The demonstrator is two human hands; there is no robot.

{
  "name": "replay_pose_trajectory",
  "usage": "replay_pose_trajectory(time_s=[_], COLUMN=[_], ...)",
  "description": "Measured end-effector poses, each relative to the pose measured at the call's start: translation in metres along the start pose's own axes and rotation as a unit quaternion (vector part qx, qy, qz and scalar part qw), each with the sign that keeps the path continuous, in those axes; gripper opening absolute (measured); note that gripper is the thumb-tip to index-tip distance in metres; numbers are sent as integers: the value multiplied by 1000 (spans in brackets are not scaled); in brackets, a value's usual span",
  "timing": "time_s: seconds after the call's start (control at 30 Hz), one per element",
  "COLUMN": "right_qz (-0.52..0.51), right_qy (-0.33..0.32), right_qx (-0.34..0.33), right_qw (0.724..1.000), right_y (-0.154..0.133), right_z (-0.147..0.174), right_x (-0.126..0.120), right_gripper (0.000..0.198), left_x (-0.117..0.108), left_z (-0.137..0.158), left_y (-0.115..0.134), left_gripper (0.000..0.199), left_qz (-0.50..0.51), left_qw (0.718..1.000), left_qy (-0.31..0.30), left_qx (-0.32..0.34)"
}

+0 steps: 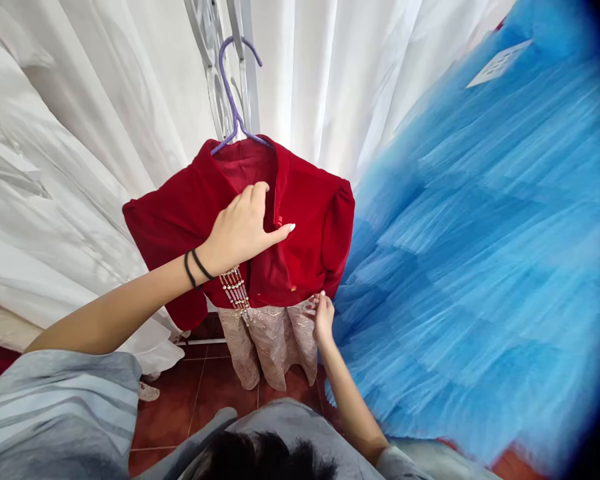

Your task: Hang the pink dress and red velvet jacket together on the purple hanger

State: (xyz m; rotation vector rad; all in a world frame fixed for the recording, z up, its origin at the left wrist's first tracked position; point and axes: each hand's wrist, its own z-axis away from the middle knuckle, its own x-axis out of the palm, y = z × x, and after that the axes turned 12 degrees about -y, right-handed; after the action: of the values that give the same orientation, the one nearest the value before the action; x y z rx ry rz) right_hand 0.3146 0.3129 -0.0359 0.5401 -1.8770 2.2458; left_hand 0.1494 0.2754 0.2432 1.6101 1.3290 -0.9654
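A short red velvet jacket (305,187) hangs in front of me on a purple hanger (237,117). My left hand (240,223) is over the jacket's front opening, its thumb stretched out to the right and apart from the bent fingers. Nothing shows in its grasp. Lower down, my right hand (324,317) pinches the jacket's hem at the right side. Strings of beads (235,290) dangle below my left wrist. Under the jacket hangs a shiny pinkish-beige skirt (265,340) with sparkling lines.
The hanger hooks onto a silver-grey metal frame (247,73). White drapery (105,87) covers the back and left. A large blue tulle gown (490,253) fills the right, with a white card (500,63) near its top. Red-brown tiles (180,393) form the floor.
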Motion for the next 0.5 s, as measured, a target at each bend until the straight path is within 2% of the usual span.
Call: replay_pose_trajectory(time_s=[0.07, 0.17, 0.27, 0.33, 0.4, 0.43, 0.5], right_qz=[-79, -122, -136, -121, -99, -87, -57], right_qy=[4, -18, 9, 17, 17, 17, 21], right_qx=[53, 26, -9, -9, -14, -24, -54], right_qw=[995, 992, 991, 992, 995, 996, 997], right_y=[-2, -2, 19, 37, 47, 48, 46], right_z=[-32, -50, -33, -19, -11, -9, -10], right_x=[-23, -37, -34, -31, -29, -29, -28], right_gripper=[52, 44, 41, 45, 48, 49, 50], left_x=[11, 17, 17, 14, 6, 1, -12], left_z=[0, -11, -21, -22, -21, -19, -18], left_y=[3, -9, -26, -31, -31, -30, -31], left_gripper=[48, 18, 22, 22, 20, 21, 24], left_qz=[-5, 48, 216, 343, 421, 436, 424], left_qw=[998, 996, 974, 934, 894, 886, 900], left_qy=[-46, -65, -64, -90, -125, -125, -70], left_qx=[-46, -42, -23, -44, -84, -96, -75])
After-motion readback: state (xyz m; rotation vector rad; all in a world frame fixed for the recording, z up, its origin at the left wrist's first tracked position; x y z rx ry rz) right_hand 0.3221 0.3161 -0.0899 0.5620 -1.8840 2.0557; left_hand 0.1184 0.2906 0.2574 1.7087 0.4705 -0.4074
